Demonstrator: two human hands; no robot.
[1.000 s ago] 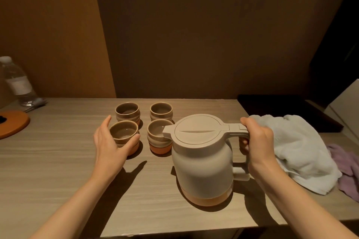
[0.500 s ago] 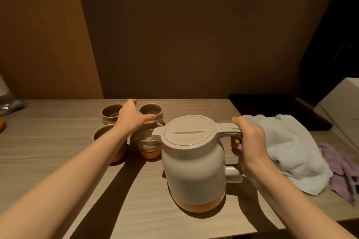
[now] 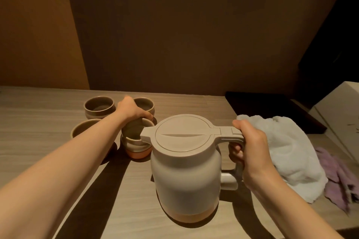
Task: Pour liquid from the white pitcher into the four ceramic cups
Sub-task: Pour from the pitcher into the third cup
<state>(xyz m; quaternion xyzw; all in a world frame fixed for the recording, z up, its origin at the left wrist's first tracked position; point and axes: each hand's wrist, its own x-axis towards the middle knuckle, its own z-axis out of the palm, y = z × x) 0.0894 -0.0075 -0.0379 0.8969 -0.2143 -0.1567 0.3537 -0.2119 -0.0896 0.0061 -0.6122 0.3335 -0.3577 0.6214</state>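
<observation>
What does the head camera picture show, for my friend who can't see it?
A person's right hand grips the handle of a white pitcher with its lid shut, while the left hand holds the near right of four ceramic cups by the spout. All stand on a wooden table; a white towel and a purple cloth lie at right.

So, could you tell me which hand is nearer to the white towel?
Right. The right hand grips the pitcher handle, right beside the towel; the left hand is over at the cups, beyond the pitcher.
</observation>
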